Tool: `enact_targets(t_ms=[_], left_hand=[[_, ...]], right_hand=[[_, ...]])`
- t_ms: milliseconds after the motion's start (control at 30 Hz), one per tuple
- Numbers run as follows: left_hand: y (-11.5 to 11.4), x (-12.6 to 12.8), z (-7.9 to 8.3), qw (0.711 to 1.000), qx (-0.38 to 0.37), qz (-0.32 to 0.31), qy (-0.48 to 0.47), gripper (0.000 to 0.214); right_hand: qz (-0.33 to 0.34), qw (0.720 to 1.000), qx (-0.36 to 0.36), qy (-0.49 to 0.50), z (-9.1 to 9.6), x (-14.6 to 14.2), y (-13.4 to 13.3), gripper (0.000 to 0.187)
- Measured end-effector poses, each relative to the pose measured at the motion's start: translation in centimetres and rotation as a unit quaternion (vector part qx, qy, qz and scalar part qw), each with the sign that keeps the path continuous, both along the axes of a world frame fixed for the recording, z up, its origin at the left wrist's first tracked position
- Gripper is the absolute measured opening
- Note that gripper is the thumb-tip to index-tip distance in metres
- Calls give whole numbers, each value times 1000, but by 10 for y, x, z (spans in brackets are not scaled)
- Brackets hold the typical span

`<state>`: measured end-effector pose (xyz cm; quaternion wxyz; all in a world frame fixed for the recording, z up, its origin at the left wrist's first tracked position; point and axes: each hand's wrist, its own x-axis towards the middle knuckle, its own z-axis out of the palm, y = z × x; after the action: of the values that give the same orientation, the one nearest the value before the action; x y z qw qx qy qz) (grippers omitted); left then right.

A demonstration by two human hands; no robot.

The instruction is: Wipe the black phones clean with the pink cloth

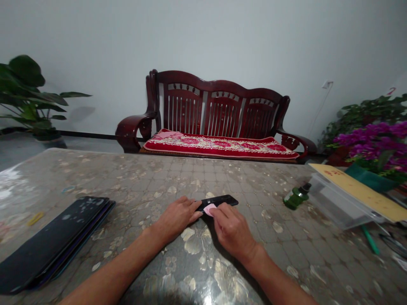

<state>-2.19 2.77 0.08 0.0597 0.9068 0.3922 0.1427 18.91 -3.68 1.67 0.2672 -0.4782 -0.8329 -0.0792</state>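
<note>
A slim black object (222,199) lay on the worktop (133,178) straight ahead of the person, its long axis running mostly left to right, with the right end slightly farther off. The left hand (181,214) was at its left end, thumb on the near side and fingers over the top, so this grip was closed around that end. The right hand (232,226) came from the near side, below the middle and right half; its grip was pinched on a pink slip (209,209) set against the object's near edge. Whether the right fingertips themselves touched the object could not be told. Both hands were close to it, the left one holding it directly. Counted, there was one slim black object, one pink slip, one green bottle (295,198) well to the right, one clear plastic bin (337,203) under one yellow board (359,190), and one stack of dark flat cases (54,241) at left, its layers too overlapped to number.
</note>
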Motion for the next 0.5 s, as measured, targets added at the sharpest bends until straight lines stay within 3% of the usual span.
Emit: enact_targets(t_ms=[100, 267, 500], left_hand=[[0, 0, 4, 1000, -2, 2, 24, 31], [-2, 3, 19, 995, -25, 22, 95, 30], [4, 3, 20, 992, -7, 54, 115, 30]], right_hand=[[10, 1000, 4, -2, -1, 1, 2, 27], [-44, 997, 35, 54, -4, 35, 15, 28], [-107, 966, 9, 236, -7, 53, 30, 28]])
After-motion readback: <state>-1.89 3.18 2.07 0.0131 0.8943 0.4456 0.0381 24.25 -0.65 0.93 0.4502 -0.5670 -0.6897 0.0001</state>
